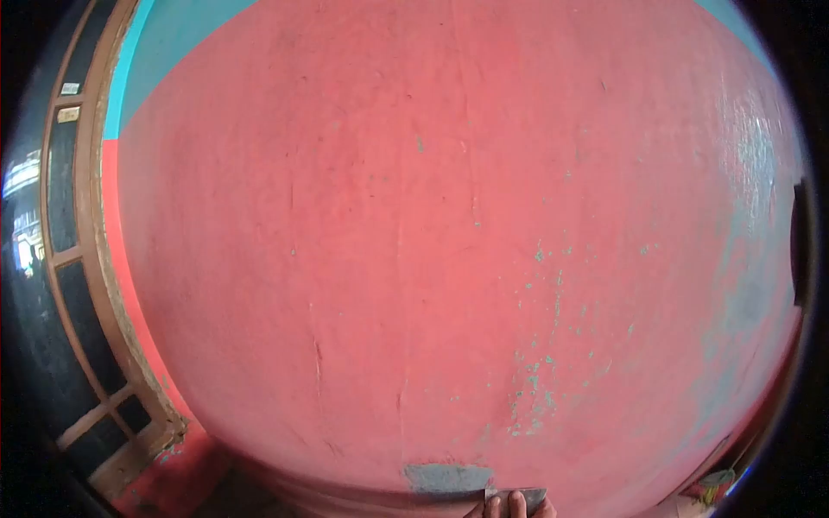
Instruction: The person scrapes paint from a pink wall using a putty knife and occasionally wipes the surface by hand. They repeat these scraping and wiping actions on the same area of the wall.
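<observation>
At the bottom edge, right of centre, the fingertips of my right hand (517, 504) are pressed on a thin, flat grey plate (536, 496). The rest of the hand is cut off by the frame. The plate's upper edge lies against the lower part of the red wall (345, 216). Just left of it, a grey patch (447, 476) marks the wall. My left hand cannot be made out.
A brown-framed window or door with dark panes (86, 319) stands at the left. Blue-green paint (186, 43) covers the upper wall. Chipped spots (535, 380) run down the right of centre. Small items (715, 488) lie at the lower right.
</observation>
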`<state>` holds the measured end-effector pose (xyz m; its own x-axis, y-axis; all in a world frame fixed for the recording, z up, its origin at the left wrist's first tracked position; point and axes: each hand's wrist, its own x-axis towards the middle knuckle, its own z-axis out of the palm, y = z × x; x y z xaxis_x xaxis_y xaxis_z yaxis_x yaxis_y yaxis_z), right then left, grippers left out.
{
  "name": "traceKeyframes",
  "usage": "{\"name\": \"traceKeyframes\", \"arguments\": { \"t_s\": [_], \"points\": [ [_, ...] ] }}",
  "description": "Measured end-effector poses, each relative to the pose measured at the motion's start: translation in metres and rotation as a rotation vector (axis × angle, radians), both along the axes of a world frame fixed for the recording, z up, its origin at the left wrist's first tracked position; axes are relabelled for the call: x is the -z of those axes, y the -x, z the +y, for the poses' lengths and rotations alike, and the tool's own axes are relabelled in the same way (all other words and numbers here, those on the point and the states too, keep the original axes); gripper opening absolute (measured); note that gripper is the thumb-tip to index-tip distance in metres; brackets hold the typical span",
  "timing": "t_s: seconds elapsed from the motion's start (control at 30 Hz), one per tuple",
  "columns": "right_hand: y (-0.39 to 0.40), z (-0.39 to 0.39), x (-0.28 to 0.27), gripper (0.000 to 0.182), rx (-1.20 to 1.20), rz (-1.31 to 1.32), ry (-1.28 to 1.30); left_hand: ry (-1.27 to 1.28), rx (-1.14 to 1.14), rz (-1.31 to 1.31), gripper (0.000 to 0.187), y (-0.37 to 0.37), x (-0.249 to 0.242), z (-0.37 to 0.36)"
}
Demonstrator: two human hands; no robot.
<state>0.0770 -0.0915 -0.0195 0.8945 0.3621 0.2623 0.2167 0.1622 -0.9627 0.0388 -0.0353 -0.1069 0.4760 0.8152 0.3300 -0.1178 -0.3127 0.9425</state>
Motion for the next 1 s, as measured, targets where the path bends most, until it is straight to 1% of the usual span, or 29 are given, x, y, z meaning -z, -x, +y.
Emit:
{"name": "traceKeyframes", "arguments": {
  "t_s": [0.03, 0.07, 0.1, 0.17, 0.2, 0.23, 0.27, 0.3, 0.33, 0.37, 0.4, 0.43, 0.5, 0.57, 0.6, 0.63, 0.7, 0.73, 0.77, 0.8, 0.83, 0.87, 0.97, 1.0],
  "points": [
    [0.001, 0.003, 0.001, 0.024, 0.029, -0.021, -0.004, 0.062, 0.059, -0.045, 0.043, 0.002, -0.003, 0.0],
    [0.003, 0.003, 0.002, 0.025, 0.06, -0.036, -0.004, 0.037, 0.028, 0.013, 0.043, 0.004, -0.007, -0.001],
    [0.003, 0.002, 0.002, 0.025, 0.055, -0.017, -0.003, 0.035, 0.065, 0.029, 0.043, 0.008, -0.014, -0.001],
    [0.004, 0.003, 0.0, 0.025, 0.045, 0.028, -0.001, 0.031, 0.138, 0.064, 0.044, 0.017, -0.045, 0.006],
    [0.003, 0.006, 0.003, 0.025, 0.046, 0.011, -0.053, -0.17, 0.034, -0.022, 0.045, 0.01, -0.04, 0.008],
    [0.002, 0.008, 0.003, 0.024, 0.04, 0.04, -0.034, -0.006, 0.172, 0.049, 0.043, 0.006, -0.019, 0.021],
    [-0.001, 0.009, 0.0, 0.023, 0.036, 0.073, -0.003, 0.173, 0.31, 0.119, 0.048, 0.006, 0.0, 0.023],
    [0.003, 0.022, -0.014, 0.017, 0.175, 0.002, -0.035, 0.103, 0.079, -0.016, 0.034, 0.004, -0.05, 0.014],
    [-0.003, 0.029, -0.009, 0.017, 0.158, -0.006, -0.119, 0.161, 0.057, -0.073, 0.034, 0.003, -0.069, 0.016],
    [0.001, 0.02, -0.029, 0.014, 0.085, -0.016, -0.086, 0.186, 0.134, -0.108, 0.034, 0.011, -0.074, 0.017],
    [0.007, 0.013, -0.034, 0.015, 0.056, 0.017, -0.029, 0.043, 0.086, -0.075, 0.034, 0.017, -0.078, 0.014],
    [-0.001, 0.024, -0.027, 0.016, 0.075, 0.025, -0.012, 0.049, 0.093, -0.048, 0.033, 0.011, -0.076, 0.024],
    [-0.005, 0.023, 0.001, 0.02, 0.086, 0.017, -0.038, 0.111, 0.133, 0.009, 0.033, 0.007, -0.062, 0.017],
    [0.008, 0.008, -0.004, 0.019, 0.081, 0.058, -0.009, 0.122, 0.137, -0.04, 0.033, 0.018, -0.07, 0.005],
    [-0.003, 0.019, -0.011, 0.019, 0.054, 0.076, 0.013, 0.134, 0.115, -0.067, 0.033, 0.008, -0.079, 0.015],
    [-0.005, 0.022, -0.01, 0.019, 0.055, 0.061, 0.002, 0.149, 0.136, -0.048, 0.033, 0.01, -0.081, 0.02],
    [-0.004, 0.024, -0.004, 0.019, 0.061, 0.045, -0.026, 0.088, 0.162, -0.014, 0.034, 0.013, -0.085, 0.025],
    [-0.006, 0.021, 0.007, 0.019, 0.093, -0.001, 0.016, 0.081, 0.16, 0.016, 0.034, 0.012, -0.075, 0.022],
    [-0.004, 0.019, 0.006, 0.019, 0.092, 0.051, 0.016, 0.066, 0.159, 0.037, 0.034, 0.01, -0.064, 0.019],
    [-0.003, 0.018, 0.003, 0.019, 0.087, 0.095, 0.015, 0.112, 0.157, 0.06, 0.034, 0.009, -0.069, 0.018],
    [-0.003, 0.016, -0.003, 0.018, 0.08, 0.129, 0.017, 0.094, 0.154, 0.033, 0.034, 0.008, -0.073, 0.019],
    [-0.003, 0.017, -0.01, 0.02, 0.073, 0.102, -0.003, 0.087, 0.149, 0.012, 0.034, 0.009, -0.077, 0.019],
    [-0.006, 0.015, 0.0, 0.021, 0.078, 0.054, 0.011, 0.086, 0.167, -0.027, 0.033, 0.008, -0.073, 0.019],
    [-0.006, 0.013, 0.004, 0.022, 0.108, 0.022, 0.082, 0.072, 0.161, 0.004, 0.033, 0.007, -0.07, 0.017]
  ]
}}
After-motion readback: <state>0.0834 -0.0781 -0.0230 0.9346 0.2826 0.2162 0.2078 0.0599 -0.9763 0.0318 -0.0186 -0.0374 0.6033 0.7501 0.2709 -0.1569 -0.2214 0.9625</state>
